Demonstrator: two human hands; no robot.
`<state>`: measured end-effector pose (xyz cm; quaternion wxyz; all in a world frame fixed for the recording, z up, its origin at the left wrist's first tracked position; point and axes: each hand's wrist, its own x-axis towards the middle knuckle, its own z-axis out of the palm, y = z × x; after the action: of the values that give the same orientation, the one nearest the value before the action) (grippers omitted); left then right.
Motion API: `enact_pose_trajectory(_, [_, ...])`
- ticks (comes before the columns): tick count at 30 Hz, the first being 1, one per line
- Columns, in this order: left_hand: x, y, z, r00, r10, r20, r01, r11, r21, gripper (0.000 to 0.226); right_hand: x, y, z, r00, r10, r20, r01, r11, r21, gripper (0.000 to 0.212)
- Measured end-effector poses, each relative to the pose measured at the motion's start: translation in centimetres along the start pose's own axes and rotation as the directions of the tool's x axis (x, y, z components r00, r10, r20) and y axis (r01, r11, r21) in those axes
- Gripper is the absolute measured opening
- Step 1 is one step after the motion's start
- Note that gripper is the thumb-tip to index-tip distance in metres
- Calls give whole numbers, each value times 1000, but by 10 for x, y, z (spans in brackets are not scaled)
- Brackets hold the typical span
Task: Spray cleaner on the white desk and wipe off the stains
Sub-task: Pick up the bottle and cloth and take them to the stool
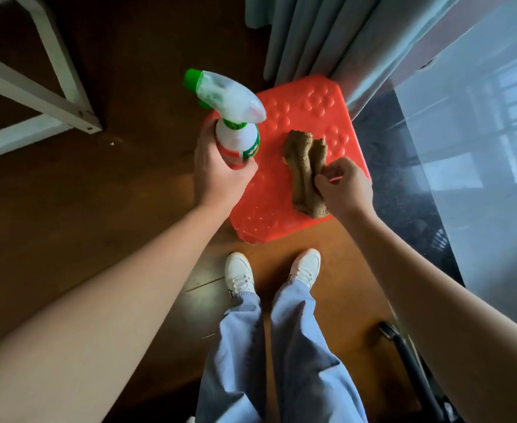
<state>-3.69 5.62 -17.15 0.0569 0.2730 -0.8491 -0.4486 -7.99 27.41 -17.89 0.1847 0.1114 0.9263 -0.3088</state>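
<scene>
Red stool (297, 111): seen from above on the dark wooden floor; its left edge is covered by the bottle and the hand, and its near right corner by the right hand.
Spray bottle (236, 141): held upright over the left edge of the stool, green nozzle pointing away to the left; the label is largely hidden by fingers and cannot be read.
Left hand (220, 175): wrapped around the bottle's body from the left; the fingertips are hidden behind the bottle.
Cloth (303, 166): brown and crumpled, lying on the right half of the stool; its near end is partly covered by the right hand.
Right hand (345, 187): the cloth's right edge is pinched between thumb and curled fingers.
White frame (52, 96): left of the stool and well apart from it; only legs and rails are seen, and the rest is cut off by the picture's edge.
Curtain (327, 41): hangs just beyond the stool, its top cut off.
White shoes (239, 274): planted just in front of the stool.
Dark object (410, 361): to the near right of the stool, cut off and hard to identify.
</scene>
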Motion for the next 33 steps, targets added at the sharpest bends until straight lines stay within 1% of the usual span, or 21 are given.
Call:
enact_pose_trajectory(3, [-1,-2,-5,1000,-27,8,27,1000,-12,89,-2,3,-5,996,84,3,-84,996,36,16])
enact_pose_trajectory(5, [-3,1,-3,1000,-22,-4,22,1000,-19,86,-3,4,-9,988,140,66,-147,983,112,23])
enact_pose_trajectory(6, [-3,3,-2,1000,-20,-2,20,1000,-20,84,-5,4,-10,987,134,86,-145,979,143,24])
enact_pose_trajectory(7, [-4,5,0,1000,-17,3,18,1000,-20,83,-8,4,-11,992,103,78,-115,981,159,22])
enact_pose_trajectory(10, [-6,8,5,999,1,32,-1,1000,-14,80,-17,0,-16,999,-45,18,42,984,173,11])
enact_pose_trajectory(13, [-5,7,4,999,7,44,-8,1000,5,79,-26,-12,-20,989,-144,24,137,971,196,8])
enact_pose_trajectory(15, [-4,4,4,999,-7,45,6,1000,18,79,-32,-25,-26,983,-173,58,152,952,267,8])
enact_pose_trajectory(19, [-6,-4,3,992,-106,69,107,994,-2,74,-44,-46,-46,956,-271,109,195,870,454,7])
enact_pose_trajectory(21, [-8,-6,2,989,-113,96,115,993,-14,75,-46,-44,-54,941,-305,144,181,817,547,7])
enact_pose_trajectory(22, [-9,-7,3,989,-111,98,114,993,-23,76,-45,-40,-57,937,-305,171,161,809,566,6])
enact_pose_trajectory(23, [-10,-7,3,990,-109,88,112,993,-28,75,-42,-34,-58,939,-288,189,143,825,547,6])
enact_pose_trajectory(24, [-10,-7,4,992,-105,72,107,994,-23,75,-37,-25,-58,948,-254,190,133,862,489,6])
enact_pose_trajectory(26, [-12,-7,6,995,-92,47,91,996,10,74,-21,-4,-54,972,-183,146,140,954,264,7])
enact_pose_trajectory(28, [-13,-7,8,995,-89,43,88,996,18,73,-6,18,-50,980,-127,155,122,992,44,17])
enact_pose_trajectory(29, [-13,-8,9,995,-89,45,89,996,13,73,-1,26,-48,977,-111,183,115,993,-14,23])
enact_pose_trajectory(31, [-13,-9,10,995,-94,46,93,996,9,72,3,35,-45,970,-116,215,130,990,-52,34])
enact_pose_trajectory(33, [-14,-10,11,993,-104,53,103,994,27,70,-4,39,-41,974,-173,145,185,979,-80,42])
